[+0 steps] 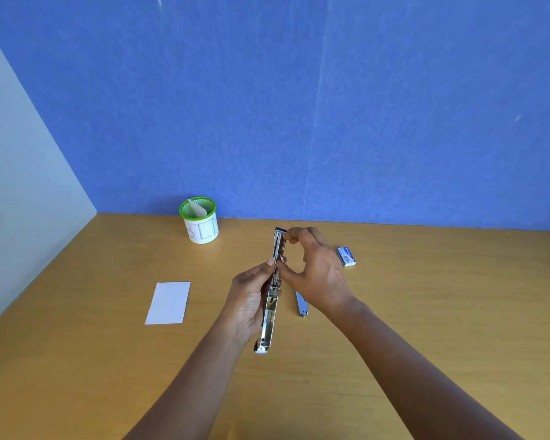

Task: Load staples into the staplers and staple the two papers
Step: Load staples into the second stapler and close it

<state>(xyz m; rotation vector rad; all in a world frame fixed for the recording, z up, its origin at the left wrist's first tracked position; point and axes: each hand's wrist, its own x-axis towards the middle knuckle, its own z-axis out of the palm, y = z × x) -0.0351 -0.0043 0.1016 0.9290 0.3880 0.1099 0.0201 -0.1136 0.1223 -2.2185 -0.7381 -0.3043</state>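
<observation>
A wooden desk (pixel 77 360) meets a blue wall (pixel 299 106) behind and a pale wall at left. Above it, the left hand (pixel 251 300) grips an opened stapler (pixel 273 290); the right hand (pixel 315 268) pinches its far end. Paper (pixel 168 302) lies left, a staple box (pixel 346 256) right, a green-rimmed bin (pixel 200 221) behind.

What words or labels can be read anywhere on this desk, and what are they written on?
"BIN": hand-drawn blue letters on the white wrap of the green-rimmed mesh cup; the last letter is partly turned out of view.
Small blue and white box: it carries print, too small and blurred to read.
White paper: blank on the side that shows.
Opened stapler: no readable marking.
</observation>
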